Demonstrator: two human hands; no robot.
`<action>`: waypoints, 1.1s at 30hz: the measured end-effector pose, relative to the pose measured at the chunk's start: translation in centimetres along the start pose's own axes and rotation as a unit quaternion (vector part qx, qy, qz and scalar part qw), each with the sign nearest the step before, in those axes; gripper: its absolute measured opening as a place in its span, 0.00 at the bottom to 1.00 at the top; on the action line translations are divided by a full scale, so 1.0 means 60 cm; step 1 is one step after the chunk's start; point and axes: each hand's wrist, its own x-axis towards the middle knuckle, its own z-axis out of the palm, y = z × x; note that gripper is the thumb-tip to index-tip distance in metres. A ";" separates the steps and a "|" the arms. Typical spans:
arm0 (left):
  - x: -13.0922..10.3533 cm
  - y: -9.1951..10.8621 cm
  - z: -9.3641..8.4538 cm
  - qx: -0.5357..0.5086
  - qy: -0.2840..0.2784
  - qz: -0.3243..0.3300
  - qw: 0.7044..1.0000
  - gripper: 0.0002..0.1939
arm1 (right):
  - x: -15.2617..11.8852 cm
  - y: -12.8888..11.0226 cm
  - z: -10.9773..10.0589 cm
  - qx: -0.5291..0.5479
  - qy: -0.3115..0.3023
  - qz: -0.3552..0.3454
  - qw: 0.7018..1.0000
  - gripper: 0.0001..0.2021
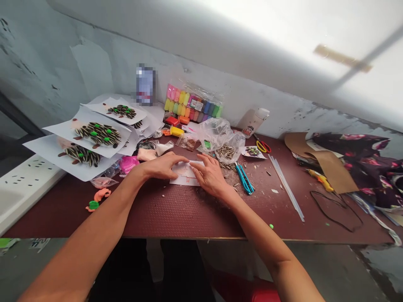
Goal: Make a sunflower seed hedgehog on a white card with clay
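Note:
A small white paper (183, 180) with faint reddish drawn lines lies flat near the middle of the dark red table. My left hand (163, 165) rests at its left edge, thumb and fingers curved but apart. Over the paper's right side is my right hand (210, 175), fingers spread, its fingertips touching the sheet. Both hands partly cover the drawing. Just beyond my right hand, a clear plastic bag (231, 140) holds striped sunflower seeds (226, 152). A teal utility knife (244, 178) lies to the right of that hand.
Papers with seed hedgehogs (97, 134) are stacked at left beside a white power strip (19, 184). Coloured clay packs (193, 105) lean on the wall near a bottle (255, 121). Scissors (262, 146), glue sticks (286, 188) and a yellow glue gun (321, 180) lie right.

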 end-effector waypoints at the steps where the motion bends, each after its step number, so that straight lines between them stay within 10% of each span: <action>1: 0.000 -0.001 0.001 -0.002 0.002 0.002 1.000 0.39 | 0.002 0.001 0.001 0.000 -0.003 -0.004 1.000 0.17; 33: 0.003 -0.007 0.004 -0.026 0.017 -0.003 1.000 0.40 | 0.021 0.008 0.024 0.048 -0.025 -0.027 0.998 0.23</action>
